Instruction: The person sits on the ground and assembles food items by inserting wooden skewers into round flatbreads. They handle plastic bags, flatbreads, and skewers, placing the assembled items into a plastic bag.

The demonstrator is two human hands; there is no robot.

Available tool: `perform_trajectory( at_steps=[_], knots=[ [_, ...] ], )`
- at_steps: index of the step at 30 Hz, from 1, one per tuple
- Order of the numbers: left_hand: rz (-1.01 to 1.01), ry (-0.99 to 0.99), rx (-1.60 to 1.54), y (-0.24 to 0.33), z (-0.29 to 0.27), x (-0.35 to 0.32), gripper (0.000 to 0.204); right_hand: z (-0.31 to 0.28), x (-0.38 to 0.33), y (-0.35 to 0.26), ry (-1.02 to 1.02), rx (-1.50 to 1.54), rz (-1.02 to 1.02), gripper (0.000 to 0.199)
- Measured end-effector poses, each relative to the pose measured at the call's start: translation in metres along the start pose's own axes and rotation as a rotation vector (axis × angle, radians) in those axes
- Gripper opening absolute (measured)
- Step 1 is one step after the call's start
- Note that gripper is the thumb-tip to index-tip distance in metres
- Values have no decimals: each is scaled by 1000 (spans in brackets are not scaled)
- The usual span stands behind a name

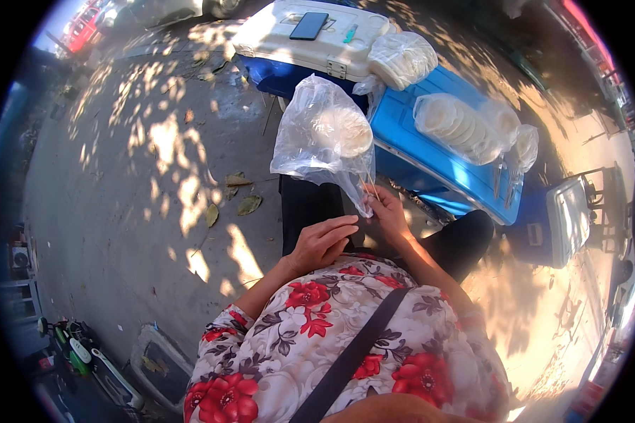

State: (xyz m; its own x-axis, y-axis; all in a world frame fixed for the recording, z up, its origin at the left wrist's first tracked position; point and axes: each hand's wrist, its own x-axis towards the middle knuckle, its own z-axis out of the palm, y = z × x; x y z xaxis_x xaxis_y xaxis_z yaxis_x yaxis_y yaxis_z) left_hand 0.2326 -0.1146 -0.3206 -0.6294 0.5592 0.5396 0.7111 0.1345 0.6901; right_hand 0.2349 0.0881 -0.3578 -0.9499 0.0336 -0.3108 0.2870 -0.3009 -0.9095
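While the right hand (388, 215) pinches thin sticks (367, 189) and the neck of a clear plastic bag (324, 134) of round white lids, grip closed on both, the left hand (322, 243) rests loosely curled on the lap, holding nothing. Bag hangs above knees, near the blue cooler (430, 169).

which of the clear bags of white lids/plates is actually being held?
The clear bag lifted over the lap, pinched at its lower corner by the right hand. The other bags lie on the blue coolers.
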Motion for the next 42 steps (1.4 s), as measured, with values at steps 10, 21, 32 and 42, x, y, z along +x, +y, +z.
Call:
perform_trajectory(
  at_steps=[10, 21, 32, 42],
  knots=[
    [-829, 685, -641, -38, -42, -41, 25, 48, 5, -36, -245, -80, 0, 28],
    [-485, 574, -1415, -9, -66, -27, 39, 115, 22, -10, -763, -197, -31, 23],
    [-642, 765, -1094, -19, -63, -29, 37, 127, 33, 12, -770, -189, 17, 24],
    [-774, 778, -974, -63, -13, -54, 36, 114, 41, 58, -591, -270, -9, 16]
  ],
)
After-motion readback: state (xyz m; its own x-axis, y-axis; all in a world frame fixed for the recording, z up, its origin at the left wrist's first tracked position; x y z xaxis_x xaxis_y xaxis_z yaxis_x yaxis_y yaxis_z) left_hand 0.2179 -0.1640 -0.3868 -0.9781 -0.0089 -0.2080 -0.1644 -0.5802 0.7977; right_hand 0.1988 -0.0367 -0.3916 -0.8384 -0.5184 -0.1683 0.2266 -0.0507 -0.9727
